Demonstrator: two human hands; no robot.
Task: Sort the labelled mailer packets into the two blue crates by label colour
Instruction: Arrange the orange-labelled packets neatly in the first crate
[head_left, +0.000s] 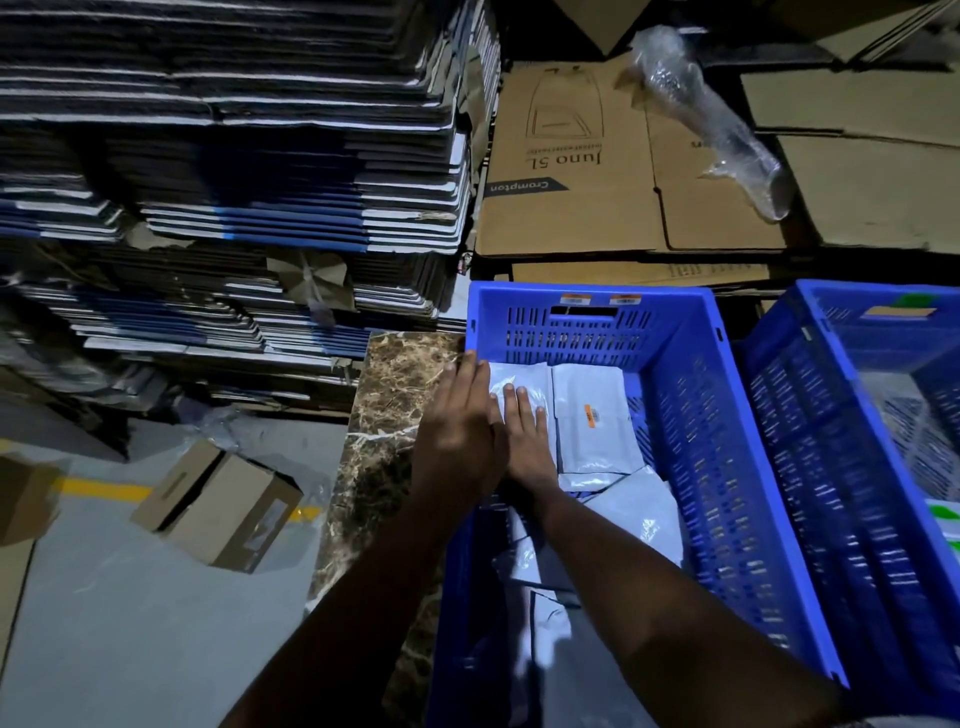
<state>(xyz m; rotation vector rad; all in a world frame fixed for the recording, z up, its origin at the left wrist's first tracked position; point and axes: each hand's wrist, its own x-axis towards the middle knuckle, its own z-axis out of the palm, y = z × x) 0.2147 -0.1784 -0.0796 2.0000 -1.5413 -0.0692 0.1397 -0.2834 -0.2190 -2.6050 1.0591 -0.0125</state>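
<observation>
Both hands are reaching into the left crate (691, 415), left hand (457, 431) and right hand (527, 436) lying flat, fingers straight, pressing a white packet (519, 382). Just right of the fingers, an orange-labelled packet (592, 415) is lying lengthwise, pointing away. Further right, the second crate (810, 415) is waiting.

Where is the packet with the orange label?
In the head view, the packet with the orange label lies inside the left blue crate, near its far wall, just right of the right hand.
</observation>
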